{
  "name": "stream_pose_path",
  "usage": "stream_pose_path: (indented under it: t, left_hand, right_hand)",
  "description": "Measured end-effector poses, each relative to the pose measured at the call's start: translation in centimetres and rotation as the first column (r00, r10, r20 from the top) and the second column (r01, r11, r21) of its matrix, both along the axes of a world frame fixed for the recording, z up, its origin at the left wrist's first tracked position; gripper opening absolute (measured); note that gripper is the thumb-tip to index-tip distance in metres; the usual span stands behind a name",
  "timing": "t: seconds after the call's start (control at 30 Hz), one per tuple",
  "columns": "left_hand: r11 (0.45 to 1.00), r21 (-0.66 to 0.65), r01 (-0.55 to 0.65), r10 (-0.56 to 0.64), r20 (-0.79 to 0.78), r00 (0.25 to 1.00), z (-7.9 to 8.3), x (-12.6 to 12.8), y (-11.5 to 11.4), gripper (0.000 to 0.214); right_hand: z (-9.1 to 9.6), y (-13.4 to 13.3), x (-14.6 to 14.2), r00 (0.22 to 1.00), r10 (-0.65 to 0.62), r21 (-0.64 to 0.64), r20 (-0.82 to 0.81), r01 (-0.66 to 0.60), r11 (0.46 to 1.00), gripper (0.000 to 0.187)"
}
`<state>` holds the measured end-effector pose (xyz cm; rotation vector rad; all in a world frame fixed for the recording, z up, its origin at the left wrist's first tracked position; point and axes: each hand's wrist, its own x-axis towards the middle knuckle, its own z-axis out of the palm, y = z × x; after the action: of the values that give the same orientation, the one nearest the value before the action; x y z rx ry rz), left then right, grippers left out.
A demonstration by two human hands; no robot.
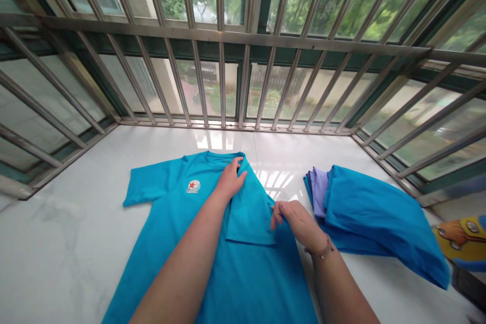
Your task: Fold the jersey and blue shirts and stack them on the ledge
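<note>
A blue short-sleeved T-shirt [174,243] lies spread on the white surface, with a small red-and-white emblem [193,186] on its chest. One sleeve stretches out to the left. The other sleeve [252,217] is turned inward over the body of the shirt. My left hand [230,180] rests on the cloth just below the collar, thumb apart from the fingers. At the folded right edge, my right hand [293,218] has its fingers closed on the shirt; the fingertips are slightly blurred. A bracelet [321,249] circles the right wrist.
Folded blue clothing [375,212] lies to the right, with a lilac piece [319,192] showing at its left end. A yellow item with a cartoon figure [461,240] sits at the far right. Metal window bars [220,36] enclose the white marbled ledge [68,248].
</note>
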<state>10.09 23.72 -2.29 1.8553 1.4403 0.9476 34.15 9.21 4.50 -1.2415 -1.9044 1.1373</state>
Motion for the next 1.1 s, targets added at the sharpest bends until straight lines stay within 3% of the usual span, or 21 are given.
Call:
stream_pose_path:
  t: [0.03, 0.1, 0.17, 0.23, 0.33, 0.5, 0.63, 0.8, 0.93, 1.1]
  left_hand:
    - [1.0, 0.015, 0.0, 0.0, -0.02, 1.0, -0.1, -0.1, 0.1, 0.058]
    - [1.0, 0.03, 0.0, 0.002, -0.044, 0.999, -0.1, -0.2, 0.2, 0.057]
    - [0.999, 0.037, 0.005, -0.003, -0.06, 0.998, -0.1, -0.2, 0.3, 0.055]
    - [0.999, 0.045, 0.007, -0.004, -0.071, 0.997, 0.0, -0.2, 0.3, 0.052]
    - [0.999, 0.043, -0.016, 0.019, -0.07, 0.997, 0.1, -0.2, 0.3, 0.046]
    - [0.999, 0.016, -0.032, 0.033, -0.056, 0.998, 0.6, -0.2, 0.1, 0.041]
    - [1.0, 0.015, -0.027, 0.027, -0.028, 0.999, 0.9, -0.3, 0.1, 0.038]
    - [0.997, 0.042, -0.066, 0.065, 0.025, 0.998, 0.6, -0.6, 0.3, 0.028]
    - [0.993, 0.105, -0.056, 0.063, -0.065, 0.996, 0.1, -0.3, 0.6, 0.026]
    - [0.981, 0.189, -0.034, 0.08, -0.24, 0.967, -0.6, 0.5, 0.2, 0.038]
  right_hand:
    - [-0.2, 0.2, 0.2, 0.989, -0.131, 0.066, 0.073, 0.126, 0.99, 0.065]
    - [-0.8, 0.8, 0.8, 0.893, -0.411, 0.21, 0.182, 0.373, 0.904, 0.06]
    - [-1.3, 1.3, 1.3, 0.793, -0.558, 0.28, 0.246, 0.492, 0.824, 0.05]
    - [-1.8, 1.5, 1.6, 0.797, -0.523, 0.265, 0.302, 0.456, 0.849, 0.038]
    - [-2.1, 1.3, 2.0, 0.886, -0.319, 0.196, 0.337, 0.266, 0.944, 0.024]
    - [-2.0, 0.6, 2.3, 0.949, -0.105, 0.12, 0.299, 0.072, 0.99, 0.048]
    - [-2.1, 1.0, 2.1, 0.91, -0.166, 0.153, 0.381, 0.115, 0.982, 0.029]
    - [-2.2, 1.3, 2.8, 0.814, -0.336, 0.178, 0.473, 0.285, 0.942, 0.015]
    - [-2.1, 1.1, 3.2, 0.746, -0.413, 0.225, 0.522, 0.347, 0.911, 0.011]
    - [-2.1, 1.0, 2.3, 0.769, -0.456, 0.271, 0.449, 0.369, 0.889, 0.019]
